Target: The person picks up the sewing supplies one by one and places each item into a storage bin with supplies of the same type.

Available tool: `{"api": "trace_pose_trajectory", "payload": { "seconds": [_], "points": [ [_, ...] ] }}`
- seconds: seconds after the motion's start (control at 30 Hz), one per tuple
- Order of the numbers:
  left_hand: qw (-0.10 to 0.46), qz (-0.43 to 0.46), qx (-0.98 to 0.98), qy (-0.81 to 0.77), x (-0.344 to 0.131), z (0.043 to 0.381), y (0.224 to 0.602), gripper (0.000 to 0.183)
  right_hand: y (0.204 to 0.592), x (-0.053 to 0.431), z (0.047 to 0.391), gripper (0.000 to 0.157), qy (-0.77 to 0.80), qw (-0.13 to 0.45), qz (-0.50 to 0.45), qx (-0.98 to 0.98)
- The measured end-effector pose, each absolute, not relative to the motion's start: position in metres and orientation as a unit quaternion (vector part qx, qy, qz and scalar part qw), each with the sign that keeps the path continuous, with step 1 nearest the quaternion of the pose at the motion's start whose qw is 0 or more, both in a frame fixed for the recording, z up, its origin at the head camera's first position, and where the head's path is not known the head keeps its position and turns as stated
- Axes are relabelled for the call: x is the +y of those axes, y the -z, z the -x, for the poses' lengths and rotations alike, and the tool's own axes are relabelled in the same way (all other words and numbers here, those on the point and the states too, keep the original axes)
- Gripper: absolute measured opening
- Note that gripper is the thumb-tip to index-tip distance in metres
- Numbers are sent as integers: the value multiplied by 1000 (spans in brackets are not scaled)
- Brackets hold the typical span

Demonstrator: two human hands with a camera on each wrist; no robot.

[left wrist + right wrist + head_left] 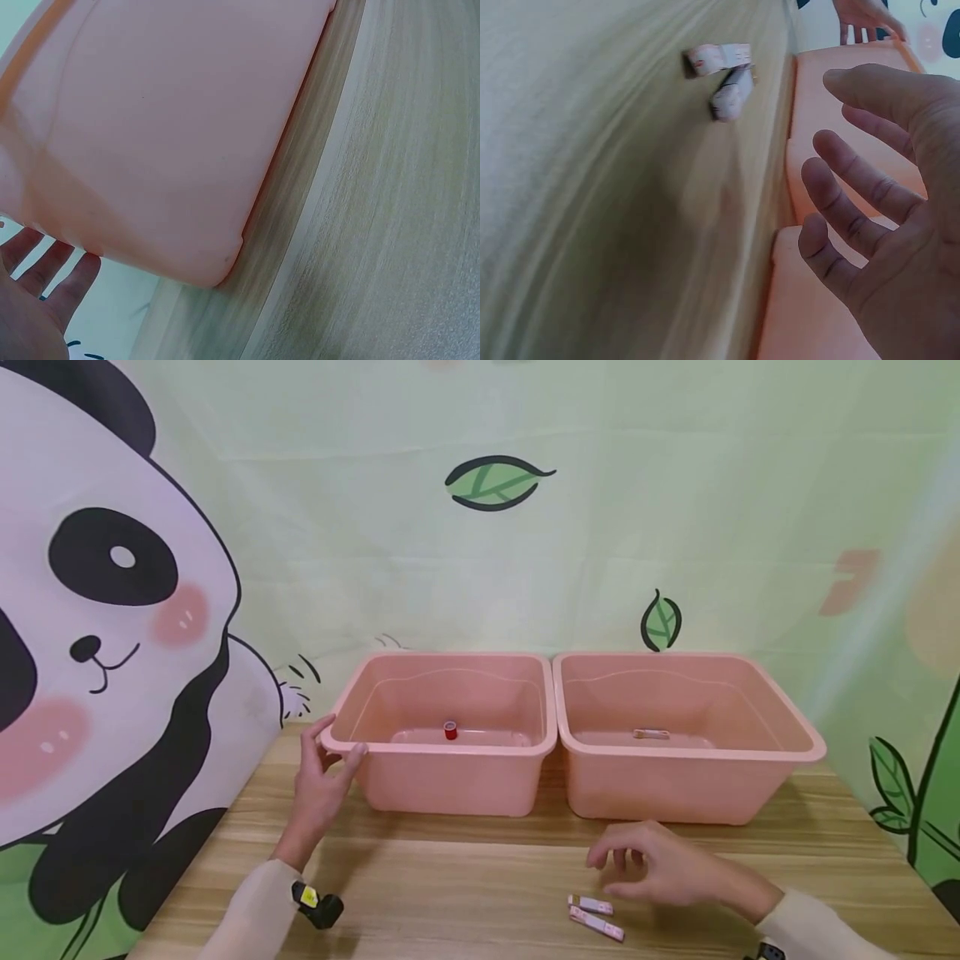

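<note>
My left hand (322,781) holds the near left corner of the left pink bin (450,781), thumb on the front rim. In the left wrist view its fingers (75,289) lie against the bin's outer wall. My right hand (663,864) hovers over the table with loosely bent fingers and nothing in them. Just left of it lie two small pink-and-white oblong pieces, an upper piece (591,905) and a lower piece (597,924), close together; their kind is unclear. A similar small piece (651,734) lies in the right pink bin (675,785).
A small red cylinder (451,730) with a pale top stands in the left bin. Both bins sit side by side at the back of the wooden table (450,885). Behind them hangs a green backdrop (337,527) printed with a panda and leaves.
</note>
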State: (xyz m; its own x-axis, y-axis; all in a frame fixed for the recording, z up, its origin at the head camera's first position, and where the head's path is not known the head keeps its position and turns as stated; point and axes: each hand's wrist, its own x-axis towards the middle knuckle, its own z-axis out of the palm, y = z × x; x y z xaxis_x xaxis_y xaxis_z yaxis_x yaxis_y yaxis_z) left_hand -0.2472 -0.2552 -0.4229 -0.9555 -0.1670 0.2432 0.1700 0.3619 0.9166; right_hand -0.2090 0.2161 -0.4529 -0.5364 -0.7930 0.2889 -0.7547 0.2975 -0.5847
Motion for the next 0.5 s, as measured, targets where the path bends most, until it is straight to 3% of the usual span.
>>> {"api": "trace_pose_trajectory", "payload": {
  "seconds": [0.13,0.5],
  "points": [
    [145,1,-811,567,-249,239,411,74,459,216,209,31,351,31,486,800],
    [155,-1,-814,560,-265,261,441,75,474,216,207,35,341,77,486,801]
  ]
}}
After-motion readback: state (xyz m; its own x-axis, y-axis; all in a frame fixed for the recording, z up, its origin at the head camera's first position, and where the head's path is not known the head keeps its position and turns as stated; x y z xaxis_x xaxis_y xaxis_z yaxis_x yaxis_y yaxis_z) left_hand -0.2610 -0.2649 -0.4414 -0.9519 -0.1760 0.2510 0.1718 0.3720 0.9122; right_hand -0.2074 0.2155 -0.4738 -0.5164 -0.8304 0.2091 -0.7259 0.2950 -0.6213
